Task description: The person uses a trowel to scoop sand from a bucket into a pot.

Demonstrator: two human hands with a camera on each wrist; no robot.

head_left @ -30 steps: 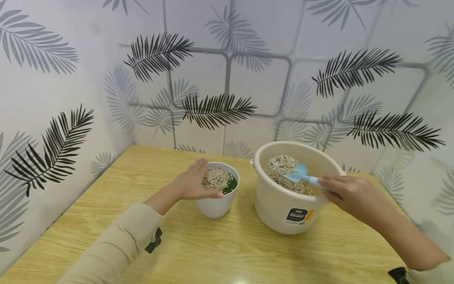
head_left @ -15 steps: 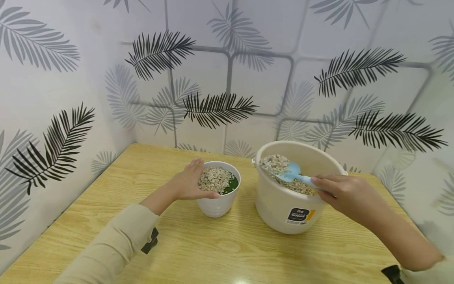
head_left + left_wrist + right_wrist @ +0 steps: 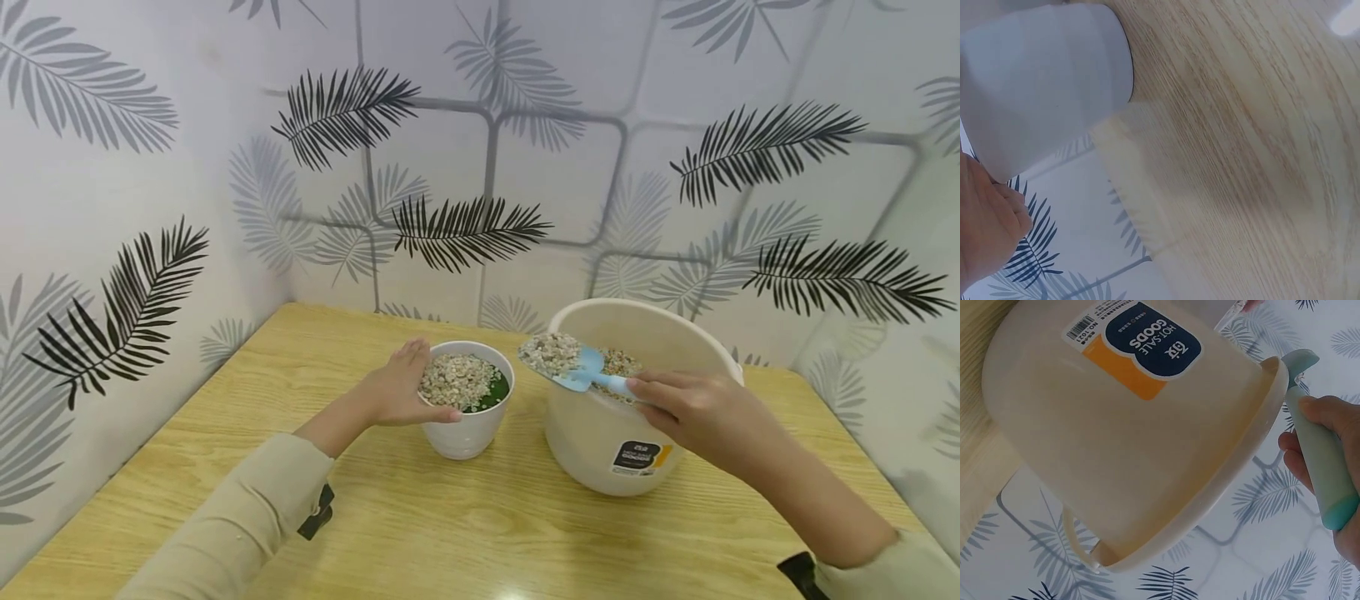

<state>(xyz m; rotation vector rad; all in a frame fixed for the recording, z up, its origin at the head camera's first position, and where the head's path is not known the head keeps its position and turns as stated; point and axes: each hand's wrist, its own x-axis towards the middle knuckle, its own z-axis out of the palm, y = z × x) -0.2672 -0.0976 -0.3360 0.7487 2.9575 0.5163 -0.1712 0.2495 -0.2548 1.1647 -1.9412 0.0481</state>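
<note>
My left hand (image 3: 399,388) holds a small white flower pot (image 3: 463,437) by its left side, thumb along the front rim and fingers at the back. Pale gravel (image 3: 454,382) covers most of the pot's inside, with a green patch (image 3: 498,392) showing at the right. In my right hand (image 3: 708,417) is a light blue trowel (image 3: 591,367), gripped by its handle. A heap of gravel (image 3: 551,353) fills its blade, which sticks out over the left rim of the cream bucket (image 3: 585,442). The right wrist view shows fingers and thumb round the trowel handle (image 3: 1322,465).
More gravel (image 3: 621,363) lies inside the bucket, which carries a black and orange label (image 3: 640,457). Pot and bucket stand side by side on a wood-grain table (image 3: 450,533). A leaf-patterned wall (image 3: 517,275) closes off the back and left.
The loaded trowel has moved left, from inside the bucket to past its left rim, toward the pot. My left hand stays on the pot.
</note>
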